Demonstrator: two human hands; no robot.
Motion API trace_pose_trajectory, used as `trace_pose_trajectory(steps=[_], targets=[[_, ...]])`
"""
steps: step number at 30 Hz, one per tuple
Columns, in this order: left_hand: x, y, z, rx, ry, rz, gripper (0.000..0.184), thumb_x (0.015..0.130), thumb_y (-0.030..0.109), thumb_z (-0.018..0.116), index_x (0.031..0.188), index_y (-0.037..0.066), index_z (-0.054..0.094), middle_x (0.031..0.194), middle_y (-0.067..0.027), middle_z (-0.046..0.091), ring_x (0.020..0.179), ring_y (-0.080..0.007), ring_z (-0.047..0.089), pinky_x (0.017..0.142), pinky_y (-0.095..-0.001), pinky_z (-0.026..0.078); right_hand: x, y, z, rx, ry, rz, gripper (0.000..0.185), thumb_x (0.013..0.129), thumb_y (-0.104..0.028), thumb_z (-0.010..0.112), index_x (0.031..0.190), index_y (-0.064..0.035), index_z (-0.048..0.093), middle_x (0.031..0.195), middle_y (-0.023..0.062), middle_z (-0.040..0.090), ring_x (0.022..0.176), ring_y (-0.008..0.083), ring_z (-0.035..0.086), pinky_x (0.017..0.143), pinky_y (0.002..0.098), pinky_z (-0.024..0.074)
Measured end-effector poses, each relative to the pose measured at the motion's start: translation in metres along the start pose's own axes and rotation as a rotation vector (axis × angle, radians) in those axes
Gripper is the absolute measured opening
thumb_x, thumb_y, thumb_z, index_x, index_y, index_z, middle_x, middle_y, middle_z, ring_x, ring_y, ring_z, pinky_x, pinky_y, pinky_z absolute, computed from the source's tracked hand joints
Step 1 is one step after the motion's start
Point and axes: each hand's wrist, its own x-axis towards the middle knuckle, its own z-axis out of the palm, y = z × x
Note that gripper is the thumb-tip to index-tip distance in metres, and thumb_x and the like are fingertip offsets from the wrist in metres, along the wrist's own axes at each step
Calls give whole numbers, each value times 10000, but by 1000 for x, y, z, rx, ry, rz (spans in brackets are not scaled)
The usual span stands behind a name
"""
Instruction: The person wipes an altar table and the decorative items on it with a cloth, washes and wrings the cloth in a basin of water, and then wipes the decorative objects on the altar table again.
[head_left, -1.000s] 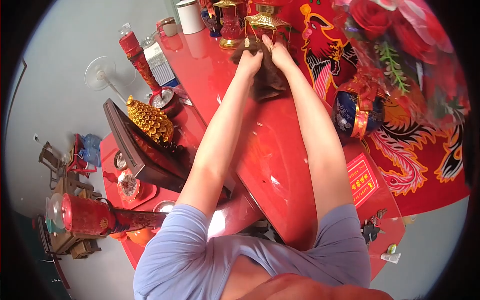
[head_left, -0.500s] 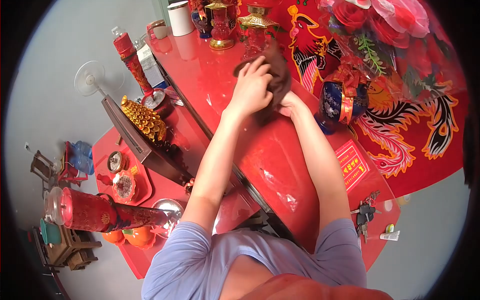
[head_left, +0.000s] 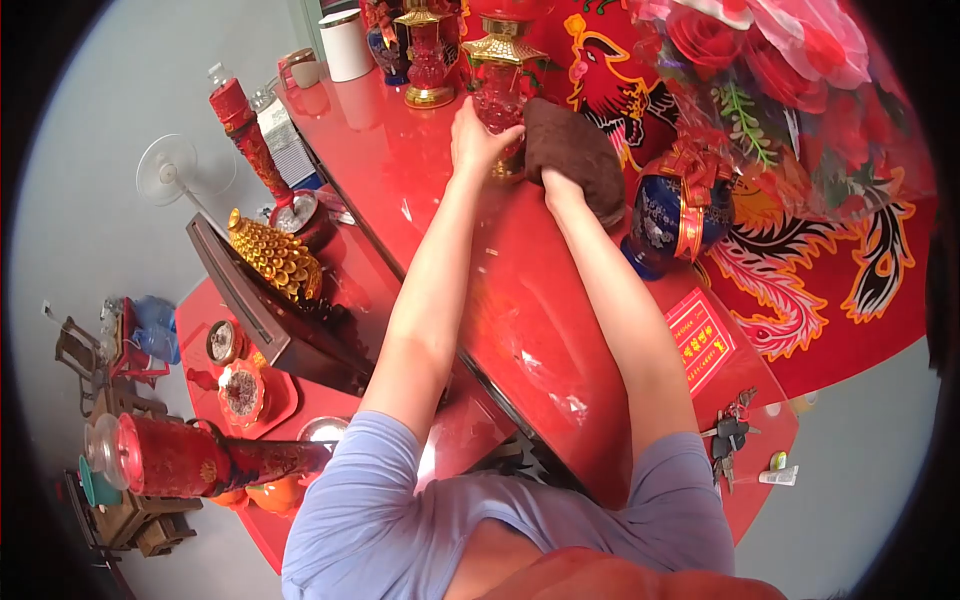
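Moved: brown cloth [head_left: 575,150], off left hand [head_left: 476,142], now beside red lamp [head_left: 499,88] on table [head_left: 400,150]. Left hand: spread open at lamp. Right hand [head_left: 560,187]: cloth-covered, grip hidden. Done: cloth brought lampside; remainder: indeterminable.

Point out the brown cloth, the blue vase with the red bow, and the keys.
Brown cloth [head_left: 574,152]: head view, middle of its draped face.
Blue vase [head_left: 657,212]: head view, bare blue body beside the ribbon.
Keys [head_left: 729,436]: head view, a dark key head.
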Motion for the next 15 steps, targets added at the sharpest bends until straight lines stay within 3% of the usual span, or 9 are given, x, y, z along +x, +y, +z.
trace_pose_trajectory(steps=[5, 9, 12, 15], targets=[[9, -2, 19, 38, -93, -93, 817, 657, 384, 847, 1264, 5, 453, 1278, -185, 538, 1208, -364, 509, 971, -480, 472, 62, 12, 24, -67, 19, 35, 423, 968, -219, 480, 1321, 11, 514, 1337, 120, 529, 1209, 242, 509, 1034, 365, 416], [4, 5, 16, 87, -136, -160, 789, 678, 364, 833, 1254, -8, 444, 1304, -180, 509, 1237, -365, 473, 982, -479, 466, 145, 33, 24, -12, -192, 6, 417, 976, -203, 442, 1336, -3, 511, 1378, 126, 513, 1233, 241, 501, 1045, 384, 408], [4, 5, 15, 80, -134, -179, 796, 685, 357, 829, 1263, -18, 431, 1320, -180, 492, 1251, -366, 457, 988, -480, 462, 160, 6, 41, 38, -327, 264, 368, 978, -185, 407, 1277, -14, 536, 1304, 129, 580, 1176, 261, 550, 1040, 384, 412], [3, 9, 14, 84, -138, -200, 810, 691, 357, 825, 1281, -21, 420, 1327, -182, 487, 1262, -367, 449, 996, -480, 460, 156, -7, 55, -151, -226, 229, 298, 953, -141, 401, 1167, -34, 579, 1185, 124, 617, 1088, 263, 571, 977, 387, 438]])
